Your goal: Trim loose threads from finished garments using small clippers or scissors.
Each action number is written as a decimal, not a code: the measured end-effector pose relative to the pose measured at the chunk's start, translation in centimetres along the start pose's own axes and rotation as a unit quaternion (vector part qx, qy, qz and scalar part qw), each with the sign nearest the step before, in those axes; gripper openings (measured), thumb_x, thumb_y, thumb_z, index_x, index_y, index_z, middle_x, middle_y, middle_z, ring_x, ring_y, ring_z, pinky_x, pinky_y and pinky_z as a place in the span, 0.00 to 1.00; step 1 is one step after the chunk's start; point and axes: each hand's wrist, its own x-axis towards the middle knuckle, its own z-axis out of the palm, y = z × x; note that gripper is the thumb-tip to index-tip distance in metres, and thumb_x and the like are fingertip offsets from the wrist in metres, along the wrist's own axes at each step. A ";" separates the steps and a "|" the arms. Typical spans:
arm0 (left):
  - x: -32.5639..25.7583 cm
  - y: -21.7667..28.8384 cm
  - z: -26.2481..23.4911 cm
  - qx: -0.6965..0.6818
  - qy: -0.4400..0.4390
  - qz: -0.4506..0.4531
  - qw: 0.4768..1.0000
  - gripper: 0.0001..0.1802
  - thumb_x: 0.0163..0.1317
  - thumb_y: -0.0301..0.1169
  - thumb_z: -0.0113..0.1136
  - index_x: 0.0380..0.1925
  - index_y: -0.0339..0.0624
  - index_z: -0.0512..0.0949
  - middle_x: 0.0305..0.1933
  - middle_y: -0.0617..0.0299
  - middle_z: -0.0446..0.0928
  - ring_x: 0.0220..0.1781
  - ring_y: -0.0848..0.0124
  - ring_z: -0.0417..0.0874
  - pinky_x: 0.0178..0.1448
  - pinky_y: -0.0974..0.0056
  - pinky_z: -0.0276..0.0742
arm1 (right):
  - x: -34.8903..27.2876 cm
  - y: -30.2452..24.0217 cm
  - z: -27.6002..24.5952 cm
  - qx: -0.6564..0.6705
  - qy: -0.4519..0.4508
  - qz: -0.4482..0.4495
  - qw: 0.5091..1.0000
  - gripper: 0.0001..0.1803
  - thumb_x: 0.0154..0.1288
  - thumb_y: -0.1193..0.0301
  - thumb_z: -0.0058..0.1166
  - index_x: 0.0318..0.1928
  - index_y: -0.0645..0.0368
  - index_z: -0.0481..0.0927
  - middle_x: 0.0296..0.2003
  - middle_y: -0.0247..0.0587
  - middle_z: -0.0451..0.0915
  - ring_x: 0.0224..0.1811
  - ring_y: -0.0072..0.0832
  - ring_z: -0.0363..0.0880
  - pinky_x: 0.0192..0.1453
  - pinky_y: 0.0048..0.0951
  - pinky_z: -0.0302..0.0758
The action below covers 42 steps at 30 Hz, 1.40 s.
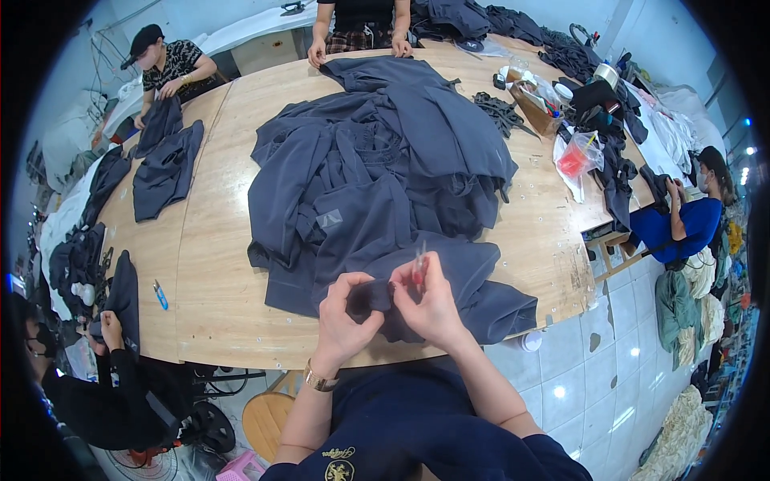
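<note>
Matt cloth garments point(449, 132), wooden table point(216, 272)

Dark garment point(375, 296), rumpled, partly curled

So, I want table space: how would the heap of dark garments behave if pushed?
The heap of dark garments looks floppy, given its slack folds. It's probably heavy overall, with several layers piled up. Pieces may slide apart, since they seem loosely overlapped.

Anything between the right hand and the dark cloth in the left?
Nothing visible: the right hand is at the edge of the dark cloth, beside the left hand. The right hand's red tool points forward.
</note>
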 end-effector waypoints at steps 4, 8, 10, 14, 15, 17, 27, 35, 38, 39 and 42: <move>0.2 0.3 0.1 -0.045 0.004 -0.001 0.999 0.19 0.41 0.23 0.60 0.38 0.39 0.73 0.35 0.59 0.77 0.38 0.67 0.78 0.45 0.66 0.73 | 0.0 0.9 -0.5 0.064 -0.013 0.018 0.998 0.18 0.55 0.84 0.52 0.31 0.56 0.55 0.31 0.36 0.72 0.34 0.18 0.70 0.38 0.20 0.69; 0.2 0.1 0.1 -0.112 -0.001 -0.017 0.994 0.20 0.43 0.21 0.59 0.40 0.38 0.71 0.37 0.62 0.75 0.41 0.74 0.76 0.48 0.70 0.71 | 0.0 0.2 -0.8 0.064 -0.037 0.022 0.997 0.18 0.53 0.85 0.51 0.31 0.55 0.55 0.32 0.36 0.71 0.34 0.17 0.68 0.39 0.19 0.67; 0.2 -0.1 0.0 -0.145 0.004 -0.015 0.989 0.20 0.43 0.20 0.58 0.41 0.38 0.70 0.38 0.62 0.74 0.42 0.75 0.75 0.50 0.71 0.70 | -0.1 0.2 -1.0 0.070 -0.045 0.020 0.996 0.18 0.53 0.85 0.51 0.31 0.55 0.55 0.32 0.36 0.71 0.34 0.17 0.68 0.39 0.19 0.67; 0.6 -0.1 -0.5 -0.231 0.006 -0.029 0.973 0.22 0.44 0.16 0.56 0.43 0.37 0.68 0.41 0.63 0.70 0.45 0.75 0.72 0.53 0.72 0.66 | -0.4 0.7 -1.7 0.089 -0.053 0.003 0.995 0.18 0.51 0.86 0.49 0.32 0.54 0.54 0.32 0.37 0.71 0.33 0.17 0.67 0.38 0.18 0.66; 0.6 -0.2 -0.5 -0.231 0.006 -0.028 0.972 0.22 0.44 0.16 0.56 0.43 0.37 0.68 0.41 0.63 0.70 0.45 0.75 0.72 0.53 0.72 0.66 | -0.4 0.8 -1.8 0.105 -0.053 -0.011 0.993 0.18 0.51 0.86 0.48 0.32 0.54 0.54 0.33 0.38 0.71 0.33 0.16 0.67 0.37 0.17 0.66; 0.6 -0.5 -0.5 -0.251 0.005 -0.022 0.968 0.21 0.44 0.16 0.55 0.42 0.37 0.68 0.40 0.63 0.70 0.44 0.76 0.72 0.51 0.73 0.66 | -0.4 0.4 -1.7 0.100 -0.050 -0.005 0.994 0.18 0.52 0.85 0.49 0.33 0.55 0.56 0.32 0.37 0.71 0.31 0.16 0.67 0.36 0.17 0.66; -0.2 -0.6 0.1 -0.090 0.000 0.011 0.996 0.12 0.44 0.18 0.54 0.32 0.37 0.71 0.33 0.67 0.71 0.37 0.79 0.72 0.43 0.74 0.68 | -0.1 1.0 0.6 -0.108 -0.009 -0.031 0.994 0.14 0.56 0.79 0.54 0.37 0.61 0.62 0.27 0.32 0.74 0.25 0.15 0.72 0.28 0.18 0.68; 0.3 -0.5 0.0 -0.212 0.029 0.010 0.977 0.13 0.50 0.14 0.52 0.36 0.37 0.69 0.36 0.65 0.71 0.39 0.79 0.72 0.44 0.74 0.68 | 0.1 0.1 -1.8 0.301 -0.059 0.063 0.950 0.18 0.56 0.86 0.49 0.32 0.53 0.55 0.30 0.37 0.70 0.26 0.13 0.66 0.29 0.14 0.65; 0.1 -0.8 0.2 -0.221 0.024 0.010 0.975 0.14 0.50 0.13 0.51 0.37 0.37 0.69 0.38 0.64 0.71 0.40 0.79 0.72 0.45 0.75 0.68 | 0.3 0.7 -1.1 0.230 -0.041 0.042 0.971 0.17 0.57 0.84 0.51 0.32 0.54 0.55 0.30 0.36 0.70 0.26 0.14 0.67 0.28 0.16 0.66; 0.1 -0.6 0.2 -0.221 0.022 0.010 0.975 0.14 0.50 0.13 0.51 0.37 0.37 0.69 0.38 0.64 0.71 0.40 0.79 0.72 0.45 0.75 0.68 | 0.5 0.8 -0.6 0.156 -0.022 0.018 0.987 0.17 0.58 0.83 0.51 0.31 0.54 0.56 0.30 0.36 0.70 0.26 0.16 0.67 0.27 0.17 0.66; 0.1 0.5 0.5 -0.233 0.008 -0.002 0.972 0.17 0.50 0.13 0.50 0.42 0.35 0.70 0.41 0.64 0.72 0.42 0.78 0.73 0.48 0.74 0.68 | 0.3 -0.2 0.4 -0.031 -0.006 0.030 0.999 0.14 0.59 0.80 0.53 0.32 0.57 0.58 0.28 0.34 0.71 0.27 0.16 0.69 0.30 0.18 0.67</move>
